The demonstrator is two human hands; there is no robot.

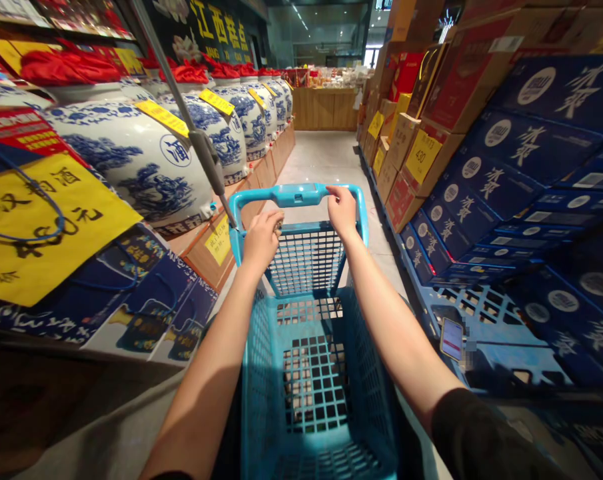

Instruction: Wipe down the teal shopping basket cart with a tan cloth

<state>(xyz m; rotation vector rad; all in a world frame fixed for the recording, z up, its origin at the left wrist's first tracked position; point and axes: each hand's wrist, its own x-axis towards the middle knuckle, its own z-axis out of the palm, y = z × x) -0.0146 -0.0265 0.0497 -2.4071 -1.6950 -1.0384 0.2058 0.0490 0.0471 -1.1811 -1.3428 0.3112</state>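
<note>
Left hand (262, 241) and right hand (342, 211), fingers (334, 193) closed, grip the curved teal plastic handle (296, 195) of a teal plastic mesh basket (306, 267); left hand lies nearer the blue-and-white porcelain jars (131, 167).

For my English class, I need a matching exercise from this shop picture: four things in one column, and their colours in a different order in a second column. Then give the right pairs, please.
Things:
1. Basket handle
2. Cloth jar covers
3. Porcelain jars
4. Price card marked 430

Colours:
A. Yellow
B. Teal blue
C. Blue and white
D. Red

Right pairs: 1-B, 2-D, 3-C, 4-A
</note>
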